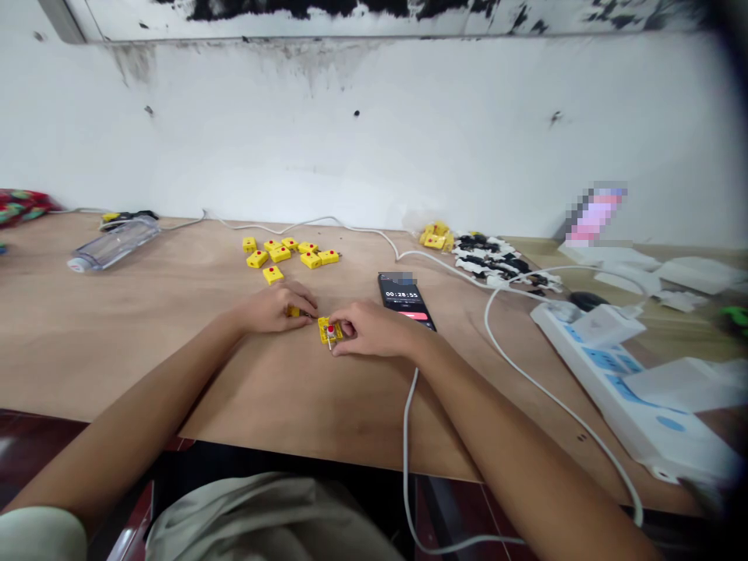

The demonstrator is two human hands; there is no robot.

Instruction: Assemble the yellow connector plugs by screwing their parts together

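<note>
Yellow module (pixel 329 331) against right hand (pixel 372 328)

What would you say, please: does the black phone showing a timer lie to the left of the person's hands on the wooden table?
No: in the head view, the black phone lies to the right of the left hand and the right hand, not to their left, on the wooden table, showing a timer.

White plaster wall (pixel 374 132) — scuffed, grey stains spreading below top edge, few small dark marks. Above it, white painted band (pixel 374 15) with black peeling patches. Plywood tabletop (pixel 117 351) set against wall, paler board (pixel 689 343) at right. Dark reddish surface (pixel 35 444) below front edge. Light flat, even.
</note>
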